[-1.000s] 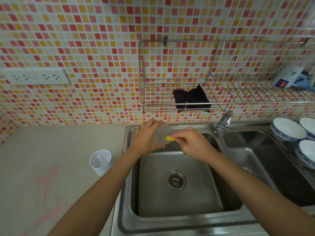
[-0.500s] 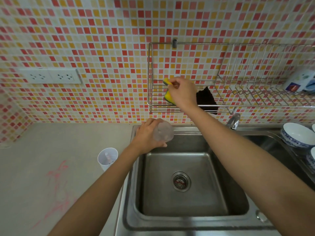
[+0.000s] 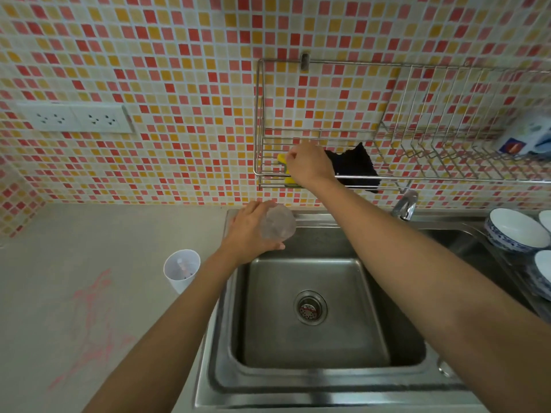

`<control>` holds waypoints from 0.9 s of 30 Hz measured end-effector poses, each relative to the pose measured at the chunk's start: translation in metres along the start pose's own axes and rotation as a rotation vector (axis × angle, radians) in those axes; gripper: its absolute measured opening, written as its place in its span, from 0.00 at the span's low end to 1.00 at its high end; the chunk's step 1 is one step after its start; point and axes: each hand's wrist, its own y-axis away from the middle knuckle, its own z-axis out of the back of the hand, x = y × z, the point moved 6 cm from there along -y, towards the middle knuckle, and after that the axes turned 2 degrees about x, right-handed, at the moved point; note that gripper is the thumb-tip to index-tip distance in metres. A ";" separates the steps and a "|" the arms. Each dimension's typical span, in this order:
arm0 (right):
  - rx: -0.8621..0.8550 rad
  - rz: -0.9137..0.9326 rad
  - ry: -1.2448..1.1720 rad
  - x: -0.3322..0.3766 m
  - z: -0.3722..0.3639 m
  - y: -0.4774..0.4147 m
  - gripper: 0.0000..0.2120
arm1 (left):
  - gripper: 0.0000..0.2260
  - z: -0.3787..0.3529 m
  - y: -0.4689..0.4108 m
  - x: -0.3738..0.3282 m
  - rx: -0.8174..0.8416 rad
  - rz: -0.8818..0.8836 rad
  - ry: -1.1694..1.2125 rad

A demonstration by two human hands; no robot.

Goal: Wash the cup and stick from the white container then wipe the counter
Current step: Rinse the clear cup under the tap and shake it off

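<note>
My left hand [image 3: 250, 234] grips a clear plastic cup [image 3: 278, 226] over the back left corner of the steel sink [image 3: 313, 362]. My right hand [image 3: 308, 165] reaches up into the wire wall rack [image 3: 259, 120], its fingers closed on a yellow and green sponge [image 3: 284, 171] that rests on the rack's bottom wires. On the counter left of the sink stands the white container [image 3: 182, 274] with a stick [image 3: 182, 265] inside it.
A black cloth [image 3: 354, 168] hangs in the rack beside the sponge. The tap [image 3: 405, 205] stands behind the sink divider. Blue-rimmed bowls [image 3: 515, 231] sit at the right. Red smears [image 3: 95, 320] mark the grey counter. Wall sockets [image 3: 74, 118] are at the left.
My right hand carried the sponge from the cup up to the wall rack and has lowered it onto the rack's bottom. My left hand has kept the cup over the sink.
</note>
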 end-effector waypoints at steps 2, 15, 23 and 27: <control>-0.061 0.094 -0.134 0.005 0.007 0.011 0.12 | 0.40 -0.003 0.004 0.000 -0.016 0.008 0.022; -0.098 -0.073 -0.092 -0.203 0.011 0.187 0.13 | 0.39 -0.054 -0.007 -0.038 0.107 0.046 0.115; 0.056 -0.365 -0.234 -0.310 0.013 0.161 0.21 | 0.40 -0.118 -0.051 -0.121 0.293 -0.025 0.156; 0.078 -0.449 -0.290 -0.344 0.010 0.125 0.21 | 0.39 -0.158 -0.064 -0.158 0.349 0.000 0.211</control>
